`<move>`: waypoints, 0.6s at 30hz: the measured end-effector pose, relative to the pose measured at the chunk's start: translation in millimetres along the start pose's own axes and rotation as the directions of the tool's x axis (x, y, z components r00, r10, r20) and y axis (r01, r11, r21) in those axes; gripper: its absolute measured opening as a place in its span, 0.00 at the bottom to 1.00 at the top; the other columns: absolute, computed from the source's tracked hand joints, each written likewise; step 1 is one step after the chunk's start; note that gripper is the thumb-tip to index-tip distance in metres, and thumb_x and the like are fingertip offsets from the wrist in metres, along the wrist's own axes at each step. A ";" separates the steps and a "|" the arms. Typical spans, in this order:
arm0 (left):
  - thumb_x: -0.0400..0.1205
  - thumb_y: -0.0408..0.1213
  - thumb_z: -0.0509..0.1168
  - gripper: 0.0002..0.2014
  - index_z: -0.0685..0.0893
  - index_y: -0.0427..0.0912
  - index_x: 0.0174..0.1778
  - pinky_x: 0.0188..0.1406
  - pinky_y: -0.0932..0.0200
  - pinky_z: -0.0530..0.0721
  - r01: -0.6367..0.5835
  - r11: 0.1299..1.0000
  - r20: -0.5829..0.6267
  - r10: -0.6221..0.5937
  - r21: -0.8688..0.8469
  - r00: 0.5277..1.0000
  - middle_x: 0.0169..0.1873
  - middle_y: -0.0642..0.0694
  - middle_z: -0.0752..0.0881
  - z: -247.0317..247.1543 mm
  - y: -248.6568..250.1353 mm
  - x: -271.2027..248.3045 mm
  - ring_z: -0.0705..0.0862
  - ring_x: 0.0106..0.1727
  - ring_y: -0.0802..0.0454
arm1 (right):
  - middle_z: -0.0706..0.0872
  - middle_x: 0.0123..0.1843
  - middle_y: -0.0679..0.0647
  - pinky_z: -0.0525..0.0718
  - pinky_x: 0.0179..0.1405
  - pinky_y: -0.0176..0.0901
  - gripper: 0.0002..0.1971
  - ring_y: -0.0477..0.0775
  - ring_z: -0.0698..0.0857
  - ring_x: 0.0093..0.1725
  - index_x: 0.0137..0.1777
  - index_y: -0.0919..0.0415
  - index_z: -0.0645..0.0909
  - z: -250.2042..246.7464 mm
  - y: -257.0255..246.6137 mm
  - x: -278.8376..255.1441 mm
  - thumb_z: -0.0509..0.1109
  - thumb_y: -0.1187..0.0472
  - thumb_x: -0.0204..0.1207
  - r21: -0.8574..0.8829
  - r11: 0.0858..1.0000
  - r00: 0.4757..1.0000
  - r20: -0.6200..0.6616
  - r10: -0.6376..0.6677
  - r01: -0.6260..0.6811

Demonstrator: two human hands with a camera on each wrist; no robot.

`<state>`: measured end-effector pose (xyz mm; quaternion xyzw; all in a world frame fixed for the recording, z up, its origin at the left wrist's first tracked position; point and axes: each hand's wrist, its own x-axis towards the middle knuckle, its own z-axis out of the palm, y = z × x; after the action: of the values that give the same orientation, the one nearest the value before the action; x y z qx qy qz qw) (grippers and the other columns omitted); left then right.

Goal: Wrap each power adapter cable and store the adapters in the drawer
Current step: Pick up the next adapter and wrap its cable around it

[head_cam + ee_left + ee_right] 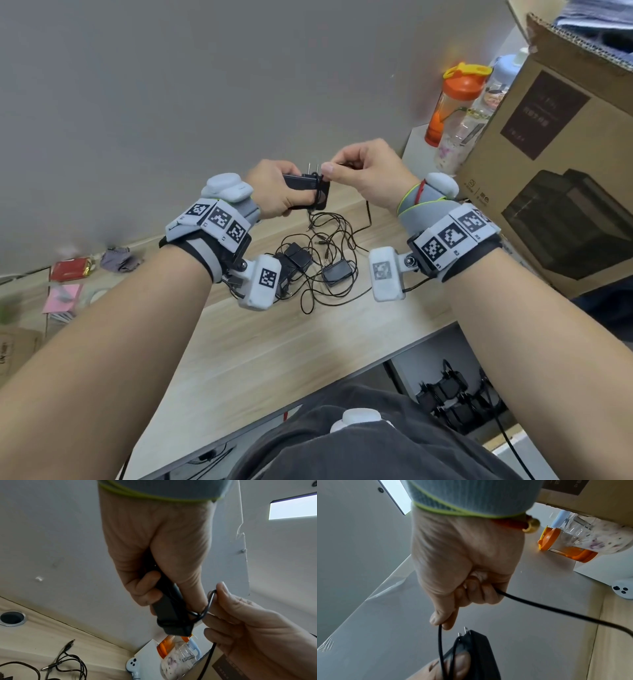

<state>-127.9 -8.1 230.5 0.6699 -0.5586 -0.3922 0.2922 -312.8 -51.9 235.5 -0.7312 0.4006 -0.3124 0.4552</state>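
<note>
Grey wall (pixel 171 102) backed a pale wood-grain desk (pixel 260 342), our working surface. At its right end stood a large brown cardboard box (pixel 555 164), with an orange-lidded clear bottle (pixel 452 102) beside it, well apart from the work.

Below the desk edge, the open drawer (pixel 459 401) held several black adapters already wrapped, kept within reach for storing.

Mid-desk lay the heap of unwrapped black adapters and tangled thin cables (pixel 318 260), awaiting their turn.

Our left hand (pixel 274 192) was raised above that heap, fingers and thumb curled firmly round the flat black rectangular power adapter (pixel 305 192), its two metal prongs pointing up; we judge it was lifted clear so the cord could pass freely around the body.

Our right hand (pixel 370 171) pinched the adapter's thin black cable (pixel 210 601) between thumb and forefinger just beside the adapter, the other fingers closed over the trailing length, probably to keep tension. A few turns already circled the adapter; the tail hung to the desk.
</note>
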 end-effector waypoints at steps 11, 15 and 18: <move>0.74 0.35 0.78 0.14 0.80 0.35 0.46 0.12 0.71 0.65 -0.071 0.996 0.167 0.080 -0.060 0.983 0.23 0.46 0.78 6.4 27.2 -19.0 0.72 0.15 0.58 | 0.80 0.28 0.43 0.73 0.36 0.32 0.09 0.39 0.72 0.29 0.35 0.56 0.83 -15.0 15.0 10.0 0.77 0.61 0.77 0.070 0.998 0.994 -0.106 0.000 0.008; 0.75 0.33 0.77 0.13 0.78 0.36 0.46 0.11 0.72 0.64 -0.075 0.989 0.144 0.093 -0.127 0.985 0.20 0.49 0.76 5.5 35.0 -22.3 0.70 0.14 0.59 | 0.83 0.25 0.39 0.74 0.34 0.25 0.11 0.35 0.76 0.28 0.36 0.57 0.83 -9.2 19.5 5.9 0.72 0.63 0.81 0.093 0.996 0.994 -0.110 0.014 -0.003; 0.75 0.33 0.77 0.13 0.77 0.37 0.42 0.12 0.71 0.65 -0.083 0.982 0.135 0.107 -0.172 0.985 0.18 0.53 0.77 6.9 37.1 -22.6 0.71 0.15 0.58 | 0.77 0.19 0.38 0.66 0.24 0.25 0.16 0.36 0.69 0.20 0.32 0.52 0.80 -2.8 16.5 -0.2 0.68 0.62 0.84 0.087 0.995 0.995 -0.092 0.048 -0.040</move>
<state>-154.7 6.7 262.2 0.5857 -0.5750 -0.4703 0.3243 -320.1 -57.2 221.4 -0.6868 0.4240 -0.3530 0.4732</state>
